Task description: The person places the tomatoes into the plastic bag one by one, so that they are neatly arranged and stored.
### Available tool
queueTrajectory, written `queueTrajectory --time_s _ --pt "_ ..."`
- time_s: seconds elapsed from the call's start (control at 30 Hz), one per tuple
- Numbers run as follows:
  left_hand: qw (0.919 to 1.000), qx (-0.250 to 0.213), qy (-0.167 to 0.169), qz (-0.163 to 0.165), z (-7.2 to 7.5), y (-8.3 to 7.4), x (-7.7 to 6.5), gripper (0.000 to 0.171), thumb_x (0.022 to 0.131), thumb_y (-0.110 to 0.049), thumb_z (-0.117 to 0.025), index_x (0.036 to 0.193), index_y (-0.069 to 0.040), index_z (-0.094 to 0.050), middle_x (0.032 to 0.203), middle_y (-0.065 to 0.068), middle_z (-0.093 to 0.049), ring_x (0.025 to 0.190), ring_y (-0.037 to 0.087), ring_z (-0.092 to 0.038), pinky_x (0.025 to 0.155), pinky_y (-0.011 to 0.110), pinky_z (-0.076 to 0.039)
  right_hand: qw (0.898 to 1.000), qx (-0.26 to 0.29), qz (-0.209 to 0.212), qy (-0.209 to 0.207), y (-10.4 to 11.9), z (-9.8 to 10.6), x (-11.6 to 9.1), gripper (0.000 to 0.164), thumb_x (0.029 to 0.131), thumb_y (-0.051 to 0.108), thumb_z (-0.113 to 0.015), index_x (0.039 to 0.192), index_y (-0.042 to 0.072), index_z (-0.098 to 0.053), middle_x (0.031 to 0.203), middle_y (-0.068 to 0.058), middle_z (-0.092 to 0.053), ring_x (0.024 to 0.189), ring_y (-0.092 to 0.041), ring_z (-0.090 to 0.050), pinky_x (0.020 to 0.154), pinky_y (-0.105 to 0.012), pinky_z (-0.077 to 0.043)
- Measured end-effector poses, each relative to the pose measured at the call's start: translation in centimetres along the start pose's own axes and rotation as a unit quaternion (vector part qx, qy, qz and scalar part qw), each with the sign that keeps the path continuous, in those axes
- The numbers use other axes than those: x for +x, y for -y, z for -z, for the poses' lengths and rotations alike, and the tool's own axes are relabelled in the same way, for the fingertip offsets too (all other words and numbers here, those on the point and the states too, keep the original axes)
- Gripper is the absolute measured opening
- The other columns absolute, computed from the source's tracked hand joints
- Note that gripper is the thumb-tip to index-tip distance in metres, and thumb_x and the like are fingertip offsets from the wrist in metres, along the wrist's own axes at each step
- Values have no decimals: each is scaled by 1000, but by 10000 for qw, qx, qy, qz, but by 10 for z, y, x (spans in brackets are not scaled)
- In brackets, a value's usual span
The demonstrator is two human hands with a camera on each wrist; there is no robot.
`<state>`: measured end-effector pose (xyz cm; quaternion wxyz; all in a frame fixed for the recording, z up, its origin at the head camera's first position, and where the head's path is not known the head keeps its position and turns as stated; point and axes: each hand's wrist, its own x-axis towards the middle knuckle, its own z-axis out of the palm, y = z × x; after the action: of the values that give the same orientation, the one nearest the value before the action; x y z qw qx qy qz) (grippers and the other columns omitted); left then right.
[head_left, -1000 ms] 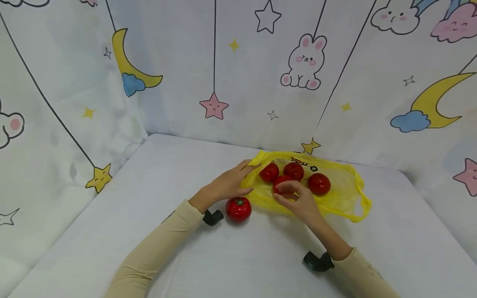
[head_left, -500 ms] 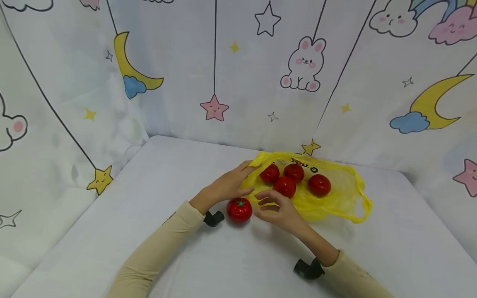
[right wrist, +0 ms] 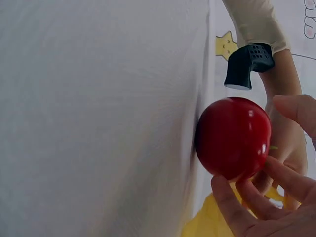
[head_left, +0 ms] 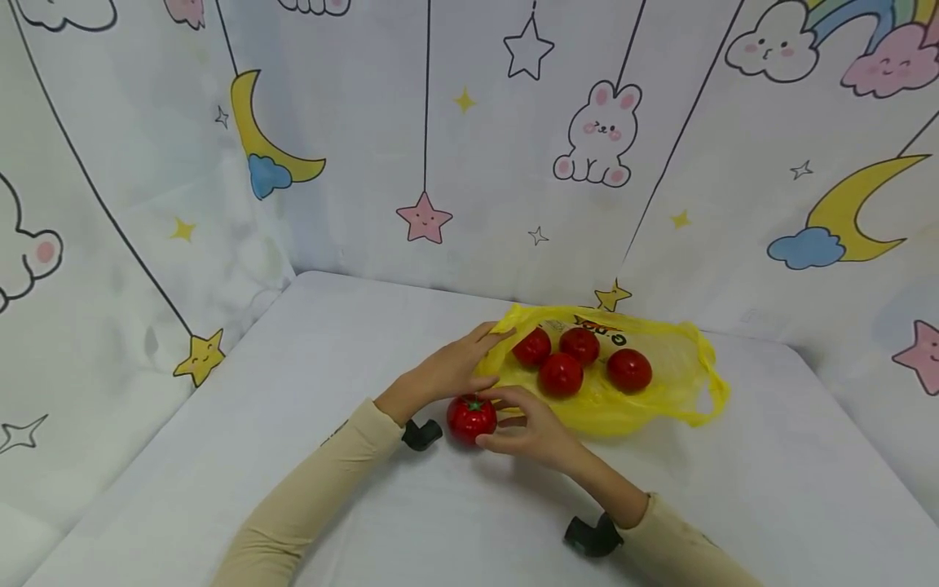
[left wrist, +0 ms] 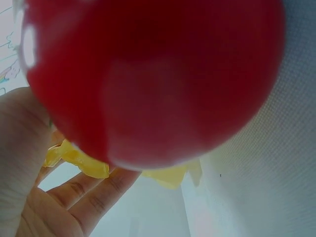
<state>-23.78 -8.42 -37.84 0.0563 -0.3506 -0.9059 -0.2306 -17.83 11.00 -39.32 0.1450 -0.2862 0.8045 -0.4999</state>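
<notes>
A yellow plastic bag (head_left: 671,387) lies with its mouth spread and several red tomatoes (head_left: 561,375) inside. At its left edge my left hand (head_left: 443,368) holds the rim, fingers on the far side and thumb nearer me. Just below that thumb, a red tomato (head_left: 472,421) with a green stem top sits on the table outside the bag. My right hand (head_left: 535,432) reaches round this tomato from the right, its fingers (right wrist: 229,202) touching it and the thumb beside it. The same tomato (left wrist: 158,84) fills much of the left wrist view, hiding part of the left hand (left wrist: 54,202).
A white cloth-covered table (head_left: 352,505) carries everything. Behind it hangs a white backdrop (head_left: 352,106) with cartoon moons, stars and a rabbit. Dark wrist cameras, one under the left wrist (head_left: 421,434) and one under the right wrist (head_left: 592,536), sit close to the tabletop.
My right hand has come away from the tomatoes in the bag, moving left and toward me to the tomato outside. The left hand has stayed at the bag's rim.
</notes>
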Motion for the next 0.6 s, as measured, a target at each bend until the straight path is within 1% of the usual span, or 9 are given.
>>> queueTrajectory --time_s 0.17,0.3,0.47,0.6 --pt "10000 50 -12 -45 -1 0 0 74 88 -20 -72 151 -8 -35 149 14 -35 130 27 -48 101 34 -48 9995 -216 -61 -213 0 -5 1 56 81 24 -80 130 8 -57 132 -11 -55 116 -30 -56 94 -42 -54" --pt "10000 77 18 33 -1 0 0 75 88 -24 -73 151 -10 -35 151 13 -34 131 26 -49 101 34 -48 9984 -419 19 -383 0 -6 2 52 82 21 -80 126 6 -58 127 -12 -59 113 -30 -59 92 -40 -55" --pt "9999 49 76 73 -2 1 1 78 87 -29 -73 152 -10 -34 152 12 -33 131 25 -48 102 34 -47 9979 -440 -86 -476 0 -5 3 49 81 21 -80 122 6 -58 123 -10 -61 110 -30 -61 89 -39 -56" --pt "10000 41 53 34 -2 1 1 78 87 -28 -74 152 -10 -34 151 13 -34 130 26 -48 102 34 -48 9973 -493 -142 -516 0 -5 4 49 80 24 -81 118 7 -57 121 -10 -60 109 -30 -62 88 -39 -57"
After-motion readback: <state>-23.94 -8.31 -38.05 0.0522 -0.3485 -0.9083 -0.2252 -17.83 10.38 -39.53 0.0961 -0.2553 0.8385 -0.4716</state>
